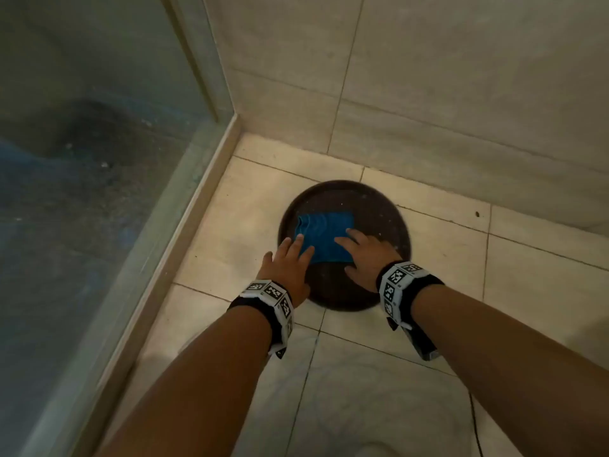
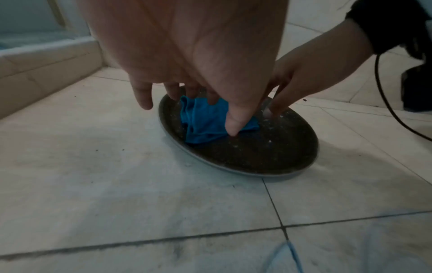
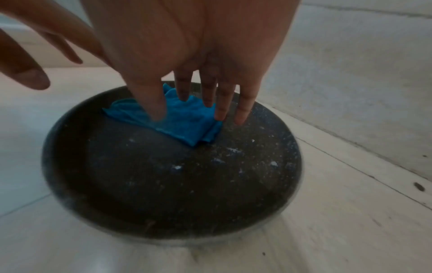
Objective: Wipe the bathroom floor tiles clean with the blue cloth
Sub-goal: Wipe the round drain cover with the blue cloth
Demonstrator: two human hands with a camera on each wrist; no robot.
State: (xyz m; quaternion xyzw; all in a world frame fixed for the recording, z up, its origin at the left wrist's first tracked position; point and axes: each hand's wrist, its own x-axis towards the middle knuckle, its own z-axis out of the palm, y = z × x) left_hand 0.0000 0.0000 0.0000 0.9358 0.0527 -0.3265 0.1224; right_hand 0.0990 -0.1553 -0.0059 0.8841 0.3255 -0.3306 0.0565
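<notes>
Blue cloth — near edge hidden under both hands.

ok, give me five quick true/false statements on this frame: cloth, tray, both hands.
1. The folded blue cloth lies on the round dark tray. True.
2. The tray sits on a countertop. False: it sits on the pale floor tiles.
3. Both hands touch the cloth. True: left hand and right hand have fingers on it.
4. The cloth is spread flat over the tiles. False: it is folded, on the tray.
5. The left hand is a closed fist. False: its fingers are extended.
</notes>
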